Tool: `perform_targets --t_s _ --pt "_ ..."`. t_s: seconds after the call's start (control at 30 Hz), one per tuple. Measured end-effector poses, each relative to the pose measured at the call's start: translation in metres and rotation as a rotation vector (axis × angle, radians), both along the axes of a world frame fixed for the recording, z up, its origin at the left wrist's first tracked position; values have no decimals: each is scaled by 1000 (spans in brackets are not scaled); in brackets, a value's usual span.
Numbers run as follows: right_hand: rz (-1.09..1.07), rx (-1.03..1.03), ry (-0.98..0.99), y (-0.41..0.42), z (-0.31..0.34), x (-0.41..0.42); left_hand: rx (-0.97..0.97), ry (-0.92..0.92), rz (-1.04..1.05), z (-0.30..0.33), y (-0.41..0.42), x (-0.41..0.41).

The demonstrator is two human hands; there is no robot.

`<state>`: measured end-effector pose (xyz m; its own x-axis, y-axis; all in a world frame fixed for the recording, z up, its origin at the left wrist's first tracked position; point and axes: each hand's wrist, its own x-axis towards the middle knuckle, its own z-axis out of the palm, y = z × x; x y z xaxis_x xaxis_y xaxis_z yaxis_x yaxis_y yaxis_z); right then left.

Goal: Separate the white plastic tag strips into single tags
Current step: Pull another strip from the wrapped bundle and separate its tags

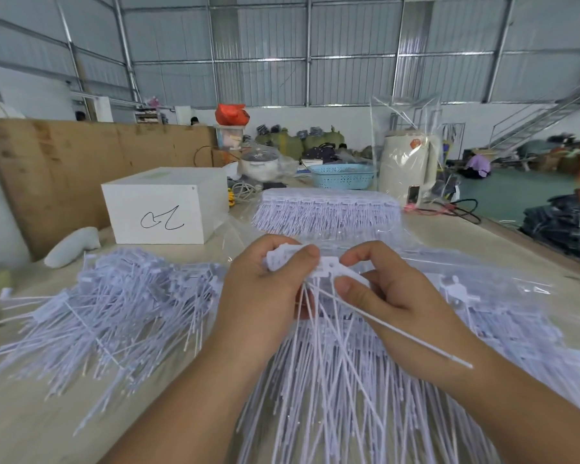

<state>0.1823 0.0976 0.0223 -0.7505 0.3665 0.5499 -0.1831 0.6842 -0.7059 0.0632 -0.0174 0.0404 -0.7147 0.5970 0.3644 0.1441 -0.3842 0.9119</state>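
Left hand (265,289) gripping strip (292,256), right hand (379,293) pinching end tag (332,267); uneven twist could snap head, drop tails into near pile

— Where do things lie from the fingers (307,254)?
— Loose tags (121,296) left, box (161,205) behind-left, stacked strips (329,209) behind, bagged strips (482,316) right, all on the table (31,413).

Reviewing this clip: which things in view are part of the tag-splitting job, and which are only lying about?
In the job:
left hand and right hand, gripping the tag strip
loose tags on the left
stacked strips behind

Lying about:
white box
blue basket
kettle
cardboard sheet
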Motion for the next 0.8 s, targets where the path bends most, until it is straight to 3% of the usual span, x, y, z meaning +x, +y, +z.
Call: perform_targets --t_s 0.6,0.73,0.8 --pt "-210 61 -96 -11 -5 -9 20 -92 -5 -18 11 2" --pt "-346 109 -84 -6 1 -5 52 -93 86 -16 8 -7" --pt "-287 104 -95 -7 4 -3 19 -96 53 -15 7 -9"
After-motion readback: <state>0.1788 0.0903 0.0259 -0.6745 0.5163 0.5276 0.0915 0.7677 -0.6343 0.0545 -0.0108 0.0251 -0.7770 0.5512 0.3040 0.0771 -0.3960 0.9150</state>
